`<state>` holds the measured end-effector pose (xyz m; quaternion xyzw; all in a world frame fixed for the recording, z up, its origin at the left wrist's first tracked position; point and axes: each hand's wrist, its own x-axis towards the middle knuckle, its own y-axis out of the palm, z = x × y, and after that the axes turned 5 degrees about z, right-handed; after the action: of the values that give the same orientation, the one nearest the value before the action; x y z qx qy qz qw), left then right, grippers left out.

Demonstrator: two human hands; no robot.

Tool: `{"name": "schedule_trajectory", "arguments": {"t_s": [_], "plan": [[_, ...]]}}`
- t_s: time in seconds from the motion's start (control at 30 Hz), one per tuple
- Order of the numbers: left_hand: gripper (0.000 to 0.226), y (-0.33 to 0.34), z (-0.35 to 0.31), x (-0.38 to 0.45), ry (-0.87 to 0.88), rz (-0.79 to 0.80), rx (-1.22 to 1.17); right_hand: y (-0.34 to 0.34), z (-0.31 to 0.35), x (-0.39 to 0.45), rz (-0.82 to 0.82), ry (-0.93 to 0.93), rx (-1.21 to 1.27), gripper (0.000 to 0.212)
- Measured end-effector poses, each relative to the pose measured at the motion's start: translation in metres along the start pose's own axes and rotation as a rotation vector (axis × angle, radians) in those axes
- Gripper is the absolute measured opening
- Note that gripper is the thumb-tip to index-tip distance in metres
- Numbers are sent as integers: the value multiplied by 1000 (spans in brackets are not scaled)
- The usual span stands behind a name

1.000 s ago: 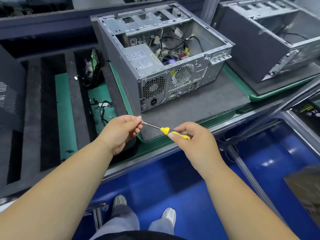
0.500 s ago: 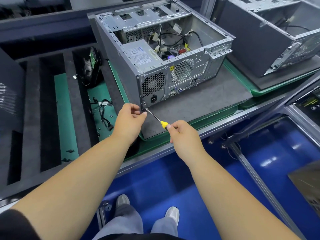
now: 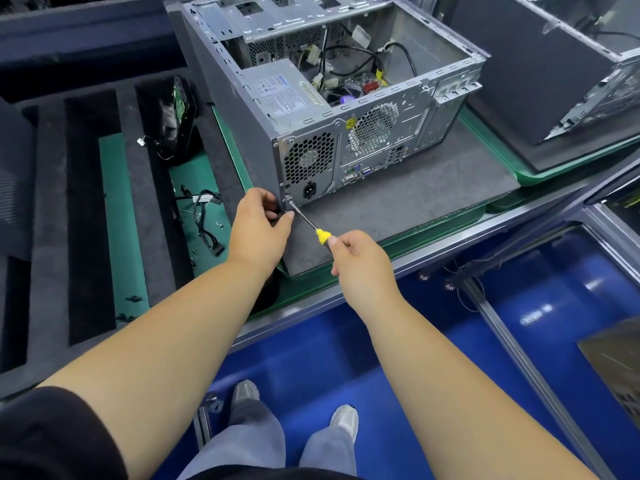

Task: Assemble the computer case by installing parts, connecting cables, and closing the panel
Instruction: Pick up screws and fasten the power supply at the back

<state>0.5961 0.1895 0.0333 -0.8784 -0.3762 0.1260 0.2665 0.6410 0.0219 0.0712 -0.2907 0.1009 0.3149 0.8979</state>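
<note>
Both hands moved up to computer case (image 3: 311,161) rear corner; right hand (image 3: 360,261) grip clamped on screwdriver (image 3: 320,233), tip at screw; left hand (image 3: 259,230) fingers curled, steadying corner.

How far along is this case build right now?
Done: the power supply sits inside the computer case. In hand: the right hand holds the screwdriver with its tip at the case's lower rear corner, and the left hand steadies that corner. Left: cables lie loose inside, and the top side is open, with no panel on it.
</note>
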Motion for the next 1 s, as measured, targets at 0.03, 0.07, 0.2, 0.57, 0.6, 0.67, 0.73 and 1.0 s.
{"name": "schedule_trajectory", "arguments": {"t_s": [0.03, 0.07, 0.2, 0.57, 0.6, 0.67, 0.73, 1.0], "plan": [[26, 0, 1, 1, 11, -5, 12, 1, 0, 1, -8, 5, 0, 26], [27, 0, 1, 2, 20, -9, 26, 1, -1, 1, -13, 14, 10, 28], [28, -1, 2, 8, 32, -22, 87, 6, -3, 6, 43, 137, 166, 44], [29, 4, 4, 13, 53, -53, 190, 7, -2, 4, 246, 181, 560, 27], [29, 4, 4, 13, 51, -52, 190, 9, -2, 3, 209, 149, 482, 25], [29, 4, 4, 13, 48, -45, 186, 13, -3, 4, 102, 110, 311, 22], [29, 4, 4, 12, 49, -38, 186, 15, -6, 4, 30, 80, 169, 23], [28, 2, 4, 12, 59, -23, 173, 15, -4, 11, 11, 68, 127, 40]]}}
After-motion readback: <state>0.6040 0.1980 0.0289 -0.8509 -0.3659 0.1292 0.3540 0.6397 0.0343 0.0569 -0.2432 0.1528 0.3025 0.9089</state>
